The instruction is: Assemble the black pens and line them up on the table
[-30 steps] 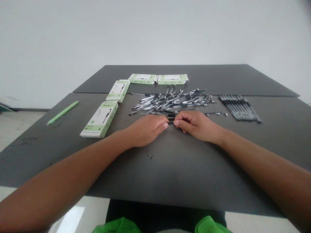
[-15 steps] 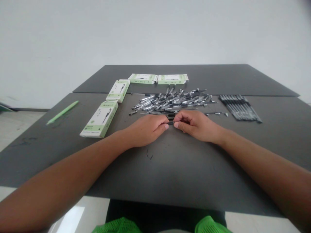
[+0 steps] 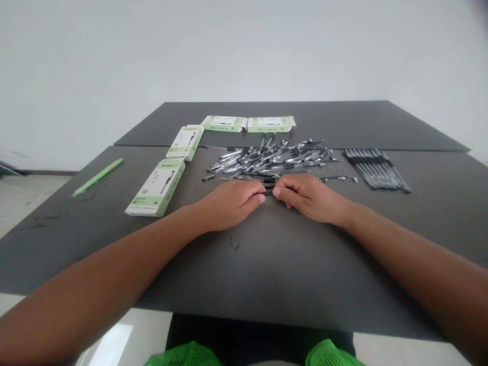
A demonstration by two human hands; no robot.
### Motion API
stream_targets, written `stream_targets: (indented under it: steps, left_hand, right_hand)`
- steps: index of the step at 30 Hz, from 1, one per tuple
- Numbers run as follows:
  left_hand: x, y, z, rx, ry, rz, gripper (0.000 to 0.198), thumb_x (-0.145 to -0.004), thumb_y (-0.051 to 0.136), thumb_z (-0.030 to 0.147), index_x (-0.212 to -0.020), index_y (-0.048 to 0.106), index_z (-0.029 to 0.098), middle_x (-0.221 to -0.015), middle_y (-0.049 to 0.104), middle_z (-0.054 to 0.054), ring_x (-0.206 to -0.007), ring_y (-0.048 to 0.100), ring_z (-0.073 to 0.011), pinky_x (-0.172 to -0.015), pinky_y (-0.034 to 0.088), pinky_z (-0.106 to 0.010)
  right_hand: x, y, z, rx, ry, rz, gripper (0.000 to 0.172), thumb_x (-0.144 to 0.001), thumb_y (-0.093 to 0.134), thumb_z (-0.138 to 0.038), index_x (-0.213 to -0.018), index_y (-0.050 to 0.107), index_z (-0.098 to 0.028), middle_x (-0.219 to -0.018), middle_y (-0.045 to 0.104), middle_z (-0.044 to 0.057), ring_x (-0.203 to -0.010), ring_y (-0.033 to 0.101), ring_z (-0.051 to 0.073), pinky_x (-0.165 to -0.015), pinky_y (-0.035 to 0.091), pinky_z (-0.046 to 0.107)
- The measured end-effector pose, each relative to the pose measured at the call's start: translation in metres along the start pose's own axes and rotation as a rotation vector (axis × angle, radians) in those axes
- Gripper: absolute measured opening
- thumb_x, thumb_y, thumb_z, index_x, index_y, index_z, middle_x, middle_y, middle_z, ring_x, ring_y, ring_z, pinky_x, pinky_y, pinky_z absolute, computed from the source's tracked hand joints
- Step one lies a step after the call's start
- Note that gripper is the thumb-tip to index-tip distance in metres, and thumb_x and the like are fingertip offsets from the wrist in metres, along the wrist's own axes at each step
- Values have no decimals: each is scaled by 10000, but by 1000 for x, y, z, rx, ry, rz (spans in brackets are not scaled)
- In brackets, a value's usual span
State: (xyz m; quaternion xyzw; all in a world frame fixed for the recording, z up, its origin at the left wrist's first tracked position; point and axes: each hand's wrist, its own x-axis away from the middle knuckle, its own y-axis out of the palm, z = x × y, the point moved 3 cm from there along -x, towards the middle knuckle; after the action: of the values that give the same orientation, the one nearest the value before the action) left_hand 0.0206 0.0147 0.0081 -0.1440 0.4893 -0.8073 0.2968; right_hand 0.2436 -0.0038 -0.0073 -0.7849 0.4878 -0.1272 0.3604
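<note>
Carefully align pen (image 3: 269, 193), pinched in grip of left hand (image 3: 231, 204) and right hand (image 3: 309, 197); press straight, avoid nudging pile (image 3: 263, 160).

Midway along the table (image 3: 290, 274), a dark slender piece (image 3: 269, 193) shows only a short stretch; the fingers of the left hand (image 3: 232, 203) and right hand (image 3: 305, 195) conceal its ends, so whole pen or part cannot be told. In the loose heap (image 3: 267, 157) beyond, overlap hides many pen ends. Small bits (image 3: 348, 178) toward the right edge are too tiny to identify. Fine print on the nearest box (image 3: 156, 188), toward the left edge, is illegible. Both forearms (image 3: 125, 264) are cut off by the frame, as is green mesh cloth (image 3: 186, 355) below the table's near edge.
</note>
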Motion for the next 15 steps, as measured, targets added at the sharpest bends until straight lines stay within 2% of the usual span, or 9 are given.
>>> stream_targets:
  steps: [6,15]
  left_hand:
    - [-1,-2,1,11,-26,-9,310,-1130,456,353,-1093,708,176,-980,754,-63,-859,672,-212,-771,442,-343]
    - [0,-2,1,14,-8,-15,340,-1135,431,354,-969,673,182,-912,725,-54,-811,643,-205,-761,434,-343]
  right_hand:
    - [1,1,0,-71,-11,4,277,-1085,644,-449,-1033,726,-190,-804,667,0,-713,565,150,-664,407,288]
    - [1,1,-1,-46,-70,12,224,-1077,653,-382,-1014,752,-191,-823,683,13,-723,571,153,-697,407,295]
